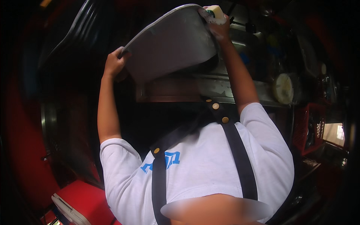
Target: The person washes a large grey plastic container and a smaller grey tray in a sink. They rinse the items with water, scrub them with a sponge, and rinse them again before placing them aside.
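A large grey tub (171, 47) is held up, tilted, at arm's length over the edge of a metal sink counter (213, 88). My left hand (116, 62) grips its rim at the left corner, fingers wrapped over the edge. At the tub's upper right corner, my right hand (218, 25) holds a yellow sponge (216, 11) with a green part, and white suds cover the fingers. The inside of the tub is hidden from this view.
A round pale-topped container (283, 88) stands on the counter at the right. Below it is a red plastic crate (306, 129). A red box (81, 199) with a white edge lies at the lower left. Dark ridged material (81, 25) is at the upper left.
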